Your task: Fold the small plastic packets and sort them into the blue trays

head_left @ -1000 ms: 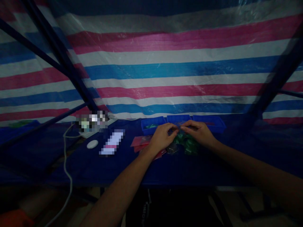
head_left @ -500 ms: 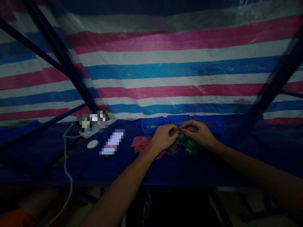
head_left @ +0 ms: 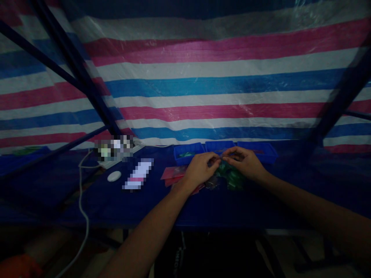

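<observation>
My left hand and my right hand meet fingertip to fingertip above the blue table. Both are closed in a pinch. Whatever lies between the fingers is too small and dark to name. Below them is a heap of green plastic packets, and a clear packet with dark contents lies beside it. Red-pink packets lie to the left, partly hidden under my left hand and wrist.
Behind my hands stand three blue trays: a left one with green content, a middle one and a right one. On the left are a phone, a white round object, and a white cable. Striped sheeting hangs behind.
My hands stay almost in place, fingertips still together. The whole view has shifted very slightly.
</observation>
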Action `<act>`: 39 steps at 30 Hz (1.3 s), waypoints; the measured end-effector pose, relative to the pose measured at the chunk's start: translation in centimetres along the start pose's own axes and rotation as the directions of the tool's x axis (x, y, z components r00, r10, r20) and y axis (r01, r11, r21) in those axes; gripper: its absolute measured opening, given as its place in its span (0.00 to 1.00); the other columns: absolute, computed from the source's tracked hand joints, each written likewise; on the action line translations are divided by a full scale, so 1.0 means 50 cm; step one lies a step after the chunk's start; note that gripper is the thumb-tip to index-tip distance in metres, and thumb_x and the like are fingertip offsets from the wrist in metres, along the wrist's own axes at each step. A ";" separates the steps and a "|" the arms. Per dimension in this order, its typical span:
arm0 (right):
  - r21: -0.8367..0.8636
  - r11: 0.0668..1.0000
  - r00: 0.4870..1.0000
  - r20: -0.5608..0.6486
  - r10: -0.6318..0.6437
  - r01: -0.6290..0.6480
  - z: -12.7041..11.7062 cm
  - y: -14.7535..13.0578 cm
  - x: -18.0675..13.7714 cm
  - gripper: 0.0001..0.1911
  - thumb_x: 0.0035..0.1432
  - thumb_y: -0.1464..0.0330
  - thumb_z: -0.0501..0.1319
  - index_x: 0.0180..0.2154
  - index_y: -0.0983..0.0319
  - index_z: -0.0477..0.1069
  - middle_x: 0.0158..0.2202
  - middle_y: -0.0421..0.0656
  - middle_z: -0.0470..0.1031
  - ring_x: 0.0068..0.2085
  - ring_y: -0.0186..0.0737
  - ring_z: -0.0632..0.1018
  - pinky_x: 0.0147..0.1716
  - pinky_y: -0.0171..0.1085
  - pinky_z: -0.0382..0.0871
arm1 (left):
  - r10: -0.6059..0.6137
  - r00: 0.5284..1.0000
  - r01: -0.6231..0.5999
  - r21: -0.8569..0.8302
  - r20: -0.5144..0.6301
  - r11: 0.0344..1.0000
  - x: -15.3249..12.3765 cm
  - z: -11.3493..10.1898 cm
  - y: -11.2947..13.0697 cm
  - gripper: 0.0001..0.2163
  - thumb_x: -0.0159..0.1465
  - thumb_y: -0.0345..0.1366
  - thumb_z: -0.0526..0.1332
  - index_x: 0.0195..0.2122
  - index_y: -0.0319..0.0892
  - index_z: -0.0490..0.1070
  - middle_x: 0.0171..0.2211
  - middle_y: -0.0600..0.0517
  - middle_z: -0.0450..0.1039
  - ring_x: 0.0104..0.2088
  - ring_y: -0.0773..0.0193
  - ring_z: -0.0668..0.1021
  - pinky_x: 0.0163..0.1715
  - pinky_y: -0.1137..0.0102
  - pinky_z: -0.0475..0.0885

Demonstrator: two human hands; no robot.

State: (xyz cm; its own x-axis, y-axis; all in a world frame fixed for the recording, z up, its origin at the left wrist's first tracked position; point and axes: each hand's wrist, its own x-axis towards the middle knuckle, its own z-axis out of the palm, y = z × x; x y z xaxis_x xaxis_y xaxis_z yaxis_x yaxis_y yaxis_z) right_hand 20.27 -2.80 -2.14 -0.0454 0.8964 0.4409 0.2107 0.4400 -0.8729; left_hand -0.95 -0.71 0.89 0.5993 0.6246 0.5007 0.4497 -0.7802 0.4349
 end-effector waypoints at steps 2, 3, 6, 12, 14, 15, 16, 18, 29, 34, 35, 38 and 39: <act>-0.011 1.000 0.999 -0.030 -0.014 0.014 -0.002 0.001 0.000 0.17 0.53 0.56 0.70 0.40 0.58 0.77 0.41 0.46 0.82 0.42 0.46 0.82 0.45 0.47 0.77 | -0.050 0.999 0.050 -0.029 0.014 0.998 -0.001 -0.004 0.001 0.10 0.69 0.39 0.58 0.46 0.43 0.76 0.30 0.53 0.79 0.29 0.64 0.78 0.34 0.68 0.72; -0.018 1.000 0.999 -0.047 -0.024 0.024 -0.002 0.001 0.000 0.17 0.53 0.56 0.70 0.40 0.58 0.77 0.40 0.46 0.82 0.41 0.46 0.82 0.45 0.47 0.77 | -0.070 0.997 0.072 -0.057 0.021 0.996 -0.001 -0.005 0.001 0.11 0.69 0.40 0.57 0.48 0.43 0.75 0.29 0.53 0.79 0.27 0.64 0.78 0.32 0.68 0.72; -0.083 0.994 0.994 -0.079 -0.071 0.065 -0.004 -0.001 -0.001 0.16 0.53 0.56 0.71 0.40 0.58 0.78 0.40 0.46 0.82 0.40 0.46 0.81 0.45 0.47 0.76 | -0.084 0.996 0.087 -0.187 0.028 0.978 -0.001 -0.007 0.002 0.13 0.70 0.38 0.55 0.53 0.44 0.73 0.35 0.52 0.81 0.31 0.64 0.80 0.33 0.69 0.73; -0.213 0.962 0.985 0.011 -0.174 0.172 -0.004 -0.019 -0.005 0.13 0.55 0.58 0.69 0.41 0.56 0.79 0.42 0.44 0.81 0.44 0.46 0.81 0.49 0.49 0.74 | -0.106 0.994 0.095 -0.404 -0.004 0.910 0.001 -0.003 -0.003 0.15 0.72 0.39 0.51 0.48 0.42 0.77 0.43 0.48 0.81 0.43 0.60 0.81 0.45 0.65 0.76; -0.233 0.947 0.975 0.053 -0.214 0.221 -0.006 -0.026 -0.007 0.13 0.55 0.59 0.69 0.42 0.55 0.79 0.44 0.44 0.80 0.48 0.47 0.80 0.54 0.50 0.72 | -0.142 0.990 0.118 -0.456 -0.020 0.882 0.002 0.001 -0.009 0.16 0.72 0.41 0.52 0.46 0.41 0.77 0.44 0.47 0.81 0.44 0.59 0.81 0.47 0.64 0.76; -0.237 0.943 0.972 0.065 -0.225 0.234 -0.006 -0.029 -0.008 0.13 0.56 0.59 0.69 0.42 0.55 0.79 0.45 0.44 0.80 0.49 0.47 0.79 0.55 0.50 0.71 | -0.166 0.986 0.134 -0.470 -0.028 0.872 0.002 0.004 -0.012 0.15 0.72 0.42 0.54 0.46 0.41 0.78 0.44 0.46 0.81 0.44 0.59 0.81 0.47 0.63 0.76; -0.235 0.942 0.971 0.068 -0.229 0.239 -0.006 -0.031 -0.008 0.12 0.57 0.59 0.68 0.42 0.55 0.79 0.45 0.44 0.80 0.50 0.47 0.79 0.56 0.50 0.70 | -0.191 0.981 0.152 -0.479 -0.033 0.865 0.003 0.007 -0.016 0.14 0.70 0.42 0.56 0.46 0.41 0.77 0.44 0.46 0.81 0.44 0.59 0.81 0.46 0.63 0.76; -0.220 0.949 0.974 0.056 -0.220 0.227 -0.006 -0.033 -0.010 0.11 0.59 0.59 0.67 0.41 0.55 0.79 0.45 0.44 0.80 0.50 0.46 0.79 0.56 0.49 0.71 | -0.240 0.970 0.190 -0.487 -0.041 0.852 0.005 0.014 -0.023 0.12 0.67 0.40 0.61 0.46 0.40 0.77 0.42 0.46 0.81 0.41 0.59 0.82 0.43 0.64 0.77; -0.051 0.996 0.998 0.012 -0.069 0.070 0.006 -0.014 -0.006 0.19 0.55 0.58 0.69 0.47 0.59 0.76 0.46 0.47 0.81 0.44 0.46 0.82 0.50 0.49 0.76 | -0.159 0.987 0.147 -0.285 -0.019 0.947 0.002 0.009 -0.010 0.06 0.60 0.32 0.63 0.40 0.43 0.74 0.33 0.52 0.78 0.30 0.66 0.77 0.32 0.70 0.71; -0.007 1.000 1.000 0.014 -0.016 0.016 0.004 -0.005 -0.003 0.21 0.52 0.58 0.71 0.44 0.61 0.76 0.42 0.48 0.82 0.43 0.47 0.82 0.49 0.49 0.77 | -0.188 0.980 0.159 -0.321 -0.059 0.934 0.003 0.007 -0.001 0.08 0.61 0.34 0.64 0.38 0.44 0.63 0.36 0.52 0.79 0.29 0.67 0.76 0.30 0.70 0.68; 0.005 1.000 1.000 0.010 -0.005 0.005 0.003 -0.003 -0.002 0.21 0.51 0.58 0.72 0.44 0.61 0.76 0.42 0.48 0.82 0.43 0.47 0.82 0.49 0.49 0.77 | -0.185 0.980 0.153 -0.325 -0.069 0.933 0.004 0.007 0.000 0.09 0.62 0.34 0.63 0.38 0.44 0.63 0.37 0.52 0.79 0.30 0.66 0.77 0.31 0.69 0.69; 0.057 0.998 1.000 0.001 0.022 -0.022 0.002 0.001 0.001 0.21 0.51 0.57 0.72 0.43 0.62 0.76 0.41 0.48 0.82 0.43 0.46 0.82 0.47 0.47 0.77 | -0.169 0.982 0.132 -0.332 -0.087 0.934 0.005 0.004 0.002 0.10 0.63 0.34 0.64 0.42 0.44 0.64 0.38 0.51 0.80 0.34 0.64 0.79 0.36 0.67 0.71; 0.072 0.997 1.000 -0.010 0.029 -0.028 0.002 0.003 0.001 0.21 0.50 0.57 0.72 0.42 0.62 0.76 0.40 0.48 0.81 0.42 0.45 0.82 0.46 0.46 0.77 | -0.164 0.983 0.128 -0.331 -0.082 0.935 0.006 0.003 0.002 0.11 0.63 0.35 0.64 0.44 0.44 0.65 0.38 0.50 0.80 0.35 0.63 0.79 0.37 0.66 0.71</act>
State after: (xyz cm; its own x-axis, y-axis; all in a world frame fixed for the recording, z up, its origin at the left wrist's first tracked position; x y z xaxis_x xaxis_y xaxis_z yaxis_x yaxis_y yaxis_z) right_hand 20.20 -2.67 -2.25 -0.0300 0.9081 0.4176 0.1414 0.4175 -0.8976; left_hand -0.61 -0.63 0.96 0.4610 0.7446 0.4827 0.2774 -0.6376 0.7186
